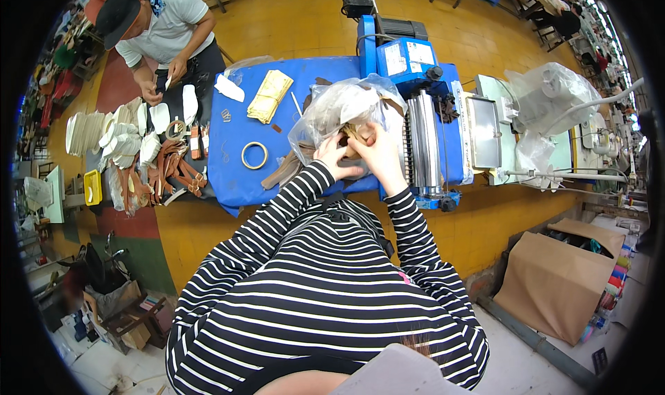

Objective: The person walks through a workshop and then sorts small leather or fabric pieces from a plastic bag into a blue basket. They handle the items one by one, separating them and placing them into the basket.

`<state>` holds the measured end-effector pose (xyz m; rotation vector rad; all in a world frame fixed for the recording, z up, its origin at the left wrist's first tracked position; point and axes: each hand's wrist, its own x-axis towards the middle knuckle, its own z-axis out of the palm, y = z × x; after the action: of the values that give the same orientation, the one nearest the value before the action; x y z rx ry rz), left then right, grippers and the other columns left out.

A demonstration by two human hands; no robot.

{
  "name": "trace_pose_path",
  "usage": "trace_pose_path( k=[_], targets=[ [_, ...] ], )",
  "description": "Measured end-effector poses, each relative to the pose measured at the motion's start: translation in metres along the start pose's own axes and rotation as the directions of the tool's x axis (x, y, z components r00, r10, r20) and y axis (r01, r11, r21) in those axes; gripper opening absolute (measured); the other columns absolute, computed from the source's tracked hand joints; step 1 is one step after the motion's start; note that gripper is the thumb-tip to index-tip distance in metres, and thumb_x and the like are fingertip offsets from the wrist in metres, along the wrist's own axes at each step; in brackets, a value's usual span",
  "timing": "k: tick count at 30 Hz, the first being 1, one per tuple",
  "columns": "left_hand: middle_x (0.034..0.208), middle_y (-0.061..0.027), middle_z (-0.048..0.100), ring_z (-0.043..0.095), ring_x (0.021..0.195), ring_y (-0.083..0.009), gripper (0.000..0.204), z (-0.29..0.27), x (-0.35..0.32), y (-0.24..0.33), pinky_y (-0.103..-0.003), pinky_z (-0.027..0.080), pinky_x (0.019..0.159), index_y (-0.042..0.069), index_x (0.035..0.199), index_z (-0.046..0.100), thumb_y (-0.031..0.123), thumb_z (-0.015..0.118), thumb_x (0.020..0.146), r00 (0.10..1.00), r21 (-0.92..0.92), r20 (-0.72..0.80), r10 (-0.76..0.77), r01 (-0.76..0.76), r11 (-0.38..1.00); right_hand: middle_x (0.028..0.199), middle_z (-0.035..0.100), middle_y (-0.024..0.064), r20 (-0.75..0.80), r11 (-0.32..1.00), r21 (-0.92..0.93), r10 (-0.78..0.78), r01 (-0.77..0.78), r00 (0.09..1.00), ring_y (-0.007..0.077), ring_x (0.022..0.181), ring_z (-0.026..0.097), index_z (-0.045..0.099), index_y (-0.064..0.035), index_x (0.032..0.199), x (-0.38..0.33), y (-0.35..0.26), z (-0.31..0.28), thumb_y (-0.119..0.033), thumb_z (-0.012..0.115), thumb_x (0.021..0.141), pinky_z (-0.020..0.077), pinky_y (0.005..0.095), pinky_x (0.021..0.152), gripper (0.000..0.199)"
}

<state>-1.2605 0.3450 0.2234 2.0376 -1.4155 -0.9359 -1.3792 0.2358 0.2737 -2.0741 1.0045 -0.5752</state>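
A clear plastic bag (324, 109) lies crumpled on the blue table cover (228, 166), with pale and brown pieces inside. At its near side, my left hand (337, 159) and my right hand (379, 156) come together with curled fingers. Between them is a small bunch of tan-brown material (359, 133); its exact kind is hard to make out. Both hands close on this bunch. Flat brown strips (282, 170) stick out to the left of my left hand.
Just right of my hands stands a blue machine (415, 62) with shiny metal rollers (426, 142). Left are a tape roll (255, 155) and a folded yellow cloth (270, 95). A co-worker (170, 31) handles a small piece behind a dark table with white pieces and brown straps (166, 166).
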Motion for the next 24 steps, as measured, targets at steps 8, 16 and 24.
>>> trace_pose_path(
  k=[8, 16, 24],
  targets=[
    [0.139, -0.0112, 0.044, 0.027, 0.134, -0.0342, 0.05, 0.0, -0.008, -0.004, -0.051, 0.024, 0.107, 0.019, 0.118, 0.063, 0.05, 0.061, 0.079, 0.997, 0.206, 0.055, 0.046, -0.056, 0.977, 0.063, 0.06, 0.0017, 0.177, 0.873, 0.338, 0.308, -0.352, 0.935, 0.0081, 0.053, 0.054, 0.069, 0.0035, 0.088, 0.004, 0.035, -0.045, -0.016, 0.062, 0.082, 0.0424, 0.0223, 0.05, 0.022],
    [0.147, -0.0197, 0.029, 0.021, 0.135, -0.043, 0.034, 0.004, -0.008, -0.012, -0.057, 0.02, 0.107, 0.03, 0.105, 0.069, 0.046, 0.067, 0.074, 0.996, 0.24, -0.059, 0.064, -0.048, 0.97, 0.069, 0.061, 0.0032, 0.343, 0.509, 0.732, 0.299, -0.453, 0.89, 0.0082, 0.053, 0.054, 0.066, 0.0026, 0.089, -0.01, 0.015, -0.069, -0.008, 0.057, 0.085, 0.042, 0.0208, 0.048, 0.015],
    [0.14, -0.0053, 0.044, 0.028, 0.133, -0.0356, 0.035, -0.006, -0.014, 0.003, -0.055, 0.021, 0.105, 0.025, 0.11, 0.066, 0.041, 0.065, 0.079, 0.996, 0.114, -0.035, 0.086, -0.081, 0.99, 0.086, 0.063, 0.0043, 0.388, 0.379, 0.777, 0.339, -0.502, 0.857, 0.0086, 0.066, 0.057, 0.062, 0.0006, 0.108, -0.012, 0.025, -0.069, -0.014, 0.055, 0.086, 0.0491, 0.0219, 0.058, 0.027]
  ],
)
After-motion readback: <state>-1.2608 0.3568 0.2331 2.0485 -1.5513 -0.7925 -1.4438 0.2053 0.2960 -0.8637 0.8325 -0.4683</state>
